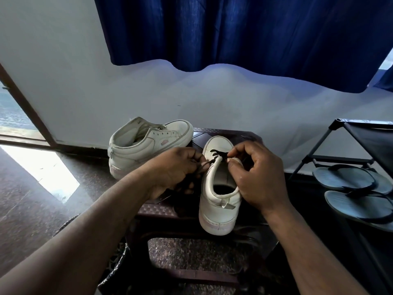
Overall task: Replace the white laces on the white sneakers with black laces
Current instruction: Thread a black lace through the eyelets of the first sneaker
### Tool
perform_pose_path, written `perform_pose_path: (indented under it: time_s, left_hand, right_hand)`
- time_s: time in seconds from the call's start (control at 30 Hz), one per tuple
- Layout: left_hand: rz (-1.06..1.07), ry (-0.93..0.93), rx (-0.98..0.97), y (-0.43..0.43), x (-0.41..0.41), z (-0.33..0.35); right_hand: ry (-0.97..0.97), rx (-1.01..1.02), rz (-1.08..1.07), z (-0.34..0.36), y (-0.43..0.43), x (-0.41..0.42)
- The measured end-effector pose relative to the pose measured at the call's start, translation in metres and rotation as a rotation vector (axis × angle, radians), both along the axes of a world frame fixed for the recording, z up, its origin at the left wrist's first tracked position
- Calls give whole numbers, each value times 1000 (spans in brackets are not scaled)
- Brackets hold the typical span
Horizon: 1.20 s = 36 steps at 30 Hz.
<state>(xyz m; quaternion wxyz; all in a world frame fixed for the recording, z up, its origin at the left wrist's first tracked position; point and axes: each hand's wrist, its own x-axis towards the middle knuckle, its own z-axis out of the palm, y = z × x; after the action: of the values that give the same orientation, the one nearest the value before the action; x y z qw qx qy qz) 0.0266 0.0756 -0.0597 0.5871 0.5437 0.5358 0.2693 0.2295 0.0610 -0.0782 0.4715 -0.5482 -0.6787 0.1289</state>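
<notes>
A: Hands: left hand grips the slack black lace; right hand pinches it at the eyelets of the near sneaker.
B: Risk?
A: Heel seems to overhang the surface edge; a hard tug could tip it off, or miss an eyelet. Behind: far sneaker, unlaced.

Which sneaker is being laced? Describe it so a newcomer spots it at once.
Below the blue curtain stands a dark stool. The one meant is the nearer sneaker on it, heel toward the camera, between the left hand and right hand. Unlike the laceless sneaker behind to its left, it has a black lace through its front eyelets.
</notes>
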Motion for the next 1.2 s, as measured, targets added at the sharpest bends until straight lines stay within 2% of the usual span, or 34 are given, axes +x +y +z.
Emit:
perform_pose_path:
  time_s: [0.1, 0.17, 0.27, 0.37, 0.47, 0.5, 0.57, 0.63, 0.7, 0.87, 1.0, 1.1, 1.2]
  left_hand:
    - [30, 254, 329, 8, 0, -3]
    - [95, 255, 403, 12, 2, -3]
    - [147, -19, 357, 14, 7, 6]
    - [155, -305, 330, 14, 13, 19]
    - [159, -420, 439, 17, 15, 22]
    - [146, -387, 525, 18, 17, 22]
    - [134, -201, 714, 18, 22, 23]
    - [159, -17, 808, 19, 29, 21]
    - [179, 21, 792, 19, 31, 18]
    - [256, 127, 724, 21, 26, 9]
    - [110, 130, 623, 22, 18, 6]
    - [-13, 135, 580, 19, 18, 3]
    - [-20, 191, 592, 18, 22, 3]
  right_hand:
    - [46, -44, 49, 0, 1, 3]
    - [156, -94, 129, 1, 0, 3]
    - [357, -158, 213, 5, 2, 0]
    - [372, -213, 236, 10, 7, -3]
    - [348, -263, 253, 12, 12, -10]
    - [346, -268, 255, 12, 14, -13]
    - [365, -254, 270, 12, 14, -17]
    - [487, -243, 281, 12, 14, -19]
    - [641, -236, 241, 18, 12, -18]
    - [771, -189, 135, 20, 13, -2]
    - [827, -162, 53, 23, 14, 11]
    - [1000, -218, 78, 27, 13, 15]
    - [1158, -264, 161, 32, 12, 19]
